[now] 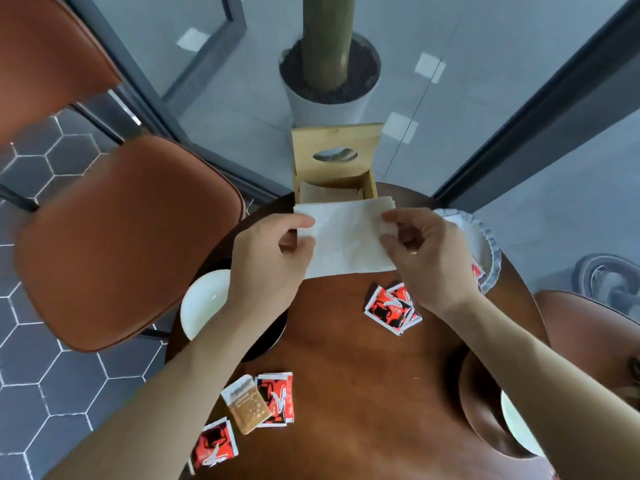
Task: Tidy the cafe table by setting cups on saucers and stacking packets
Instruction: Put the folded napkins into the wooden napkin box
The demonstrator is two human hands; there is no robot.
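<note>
My left hand (266, 254) and my right hand (426, 254) both pinch a stack of white paper napkins (346, 237), held flat just in front of an open wooden napkin box (332, 157) at the table's far edge. A small pile of red-and-black packets (391, 308) lies under my right wrist. Nearer me lie a red packet (277, 398) with a brown packet (247, 403) leaning on it, and another red packet (213, 445). A white cup (204, 303) sits on a dark saucer (266, 341), partly hidden by my left forearm.
The round brown wooden table (363, 393) holds a white scalloped plate (485, 251) at the right with a red packet on it. A white dish (519, 427) peeks out at the lower right. Brown chairs (121, 237) stand to the left and right. A potted plant (329, 81) stands behind glass.
</note>
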